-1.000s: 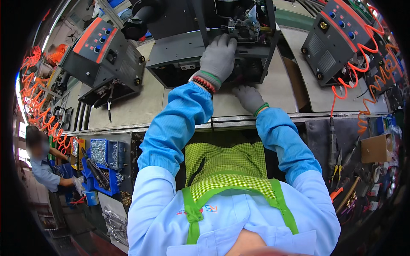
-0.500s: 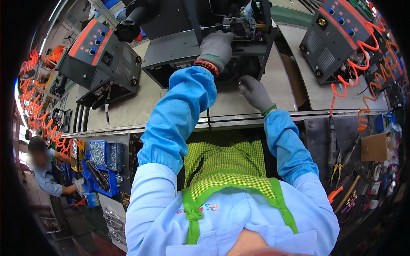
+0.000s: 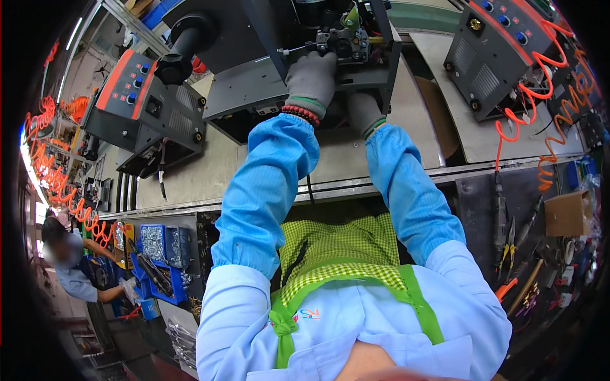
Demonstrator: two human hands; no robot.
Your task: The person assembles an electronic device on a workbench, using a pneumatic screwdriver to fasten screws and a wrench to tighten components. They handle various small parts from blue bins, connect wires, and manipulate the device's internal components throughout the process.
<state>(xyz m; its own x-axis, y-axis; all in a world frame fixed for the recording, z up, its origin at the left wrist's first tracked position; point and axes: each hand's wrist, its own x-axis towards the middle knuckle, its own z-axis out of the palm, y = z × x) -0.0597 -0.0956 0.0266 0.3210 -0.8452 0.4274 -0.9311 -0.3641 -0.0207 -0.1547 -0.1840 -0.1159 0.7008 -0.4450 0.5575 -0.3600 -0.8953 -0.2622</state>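
Observation:
An open dark grey metal machine housing (image 3: 244,86) stands on the bench in front of me. Its upper compartment holds a wire feed unit (image 3: 343,43) with rollers and a thin metal rod. My left hand (image 3: 311,79), in a grey glove, is at the unit's lower left; its fingers are bent and closed, and what they hold is hidden. Beneath the unit, my right hand (image 3: 364,111), also gloved, reaches into the dark lower opening. That hand's fingers are out of sight behind the housing's ledge.
Similar machines with red-edged control panels stand left (image 3: 136,108) and right (image 3: 492,57). Coiled orange hoses (image 3: 540,63) hang at the right. Blue bins of small hardware (image 3: 162,244) sit at lower left, near another person (image 3: 76,267). Pliers (image 3: 508,244) lie at right.
My right hand has moved up and left from the bench front into the lower opening. The left hand stays by the feed unit; the view has shifted slightly.

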